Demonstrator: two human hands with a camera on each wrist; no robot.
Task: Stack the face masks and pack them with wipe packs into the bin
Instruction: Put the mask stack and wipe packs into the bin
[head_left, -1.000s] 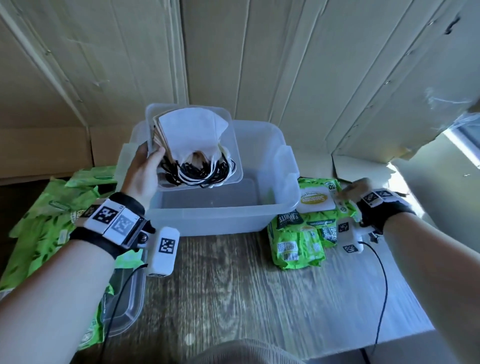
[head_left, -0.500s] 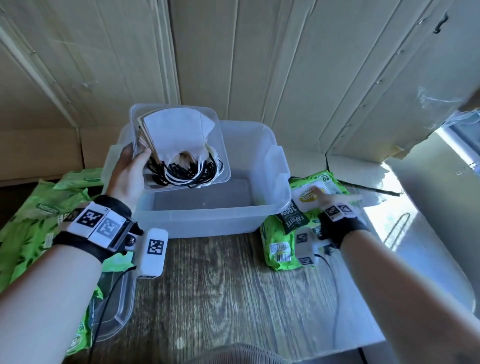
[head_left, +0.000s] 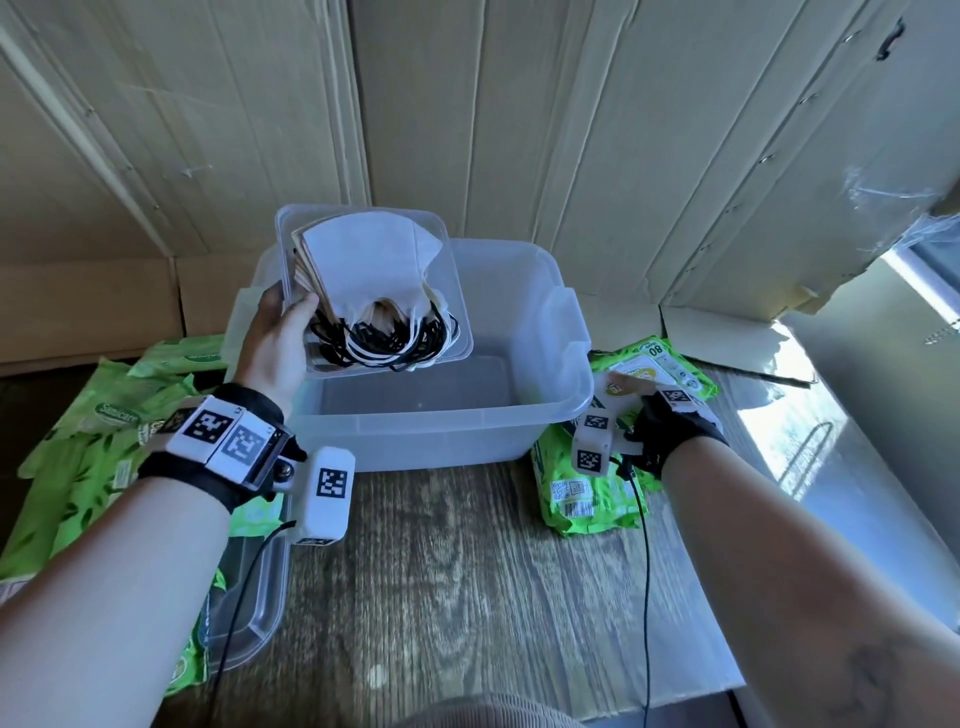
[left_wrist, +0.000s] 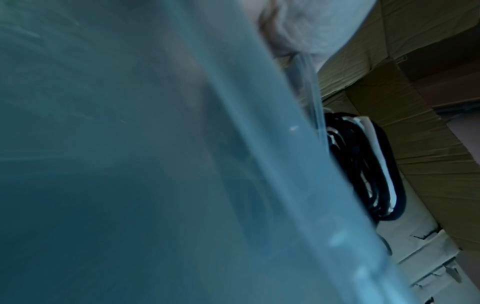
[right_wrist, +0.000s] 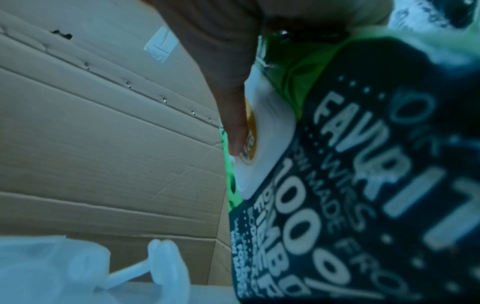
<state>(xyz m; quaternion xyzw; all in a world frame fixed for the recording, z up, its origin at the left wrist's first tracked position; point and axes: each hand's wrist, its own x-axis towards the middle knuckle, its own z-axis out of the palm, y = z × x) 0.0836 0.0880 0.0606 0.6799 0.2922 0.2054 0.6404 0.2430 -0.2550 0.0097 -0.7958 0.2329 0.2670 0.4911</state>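
My left hand (head_left: 275, 348) grips a small clear container (head_left: 457, 306) by its left side and holds it tilted above the big clear bin (head_left: 441, 423). A stack of white and beige face masks (head_left: 363, 265) with black and white ear loops (left_wrist: 363, 174) lies in the container. The container's wall (left_wrist: 155, 164) fills the left wrist view. My right hand (head_left: 654, 410) grips a green wipe pack (right_wrist: 363, 185) just right of the bin's right rim. Its thumb (right_wrist: 233, 102) lies on the pack's white label (head_left: 615, 389).
More green wipe packs (head_left: 587, 493) lie on the wooden table right of the bin, and a heap of wipe packs (head_left: 104, 415) lies at the left. A clear plastic lid or tray (head_left: 254, 597) sits at the front left. Cardboard sheets (head_left: 519, 130) wall the back.
My right hand has moved left toward the bin and now holds a wipe pack by its white label. The left hand still holds the mask container over the bin.
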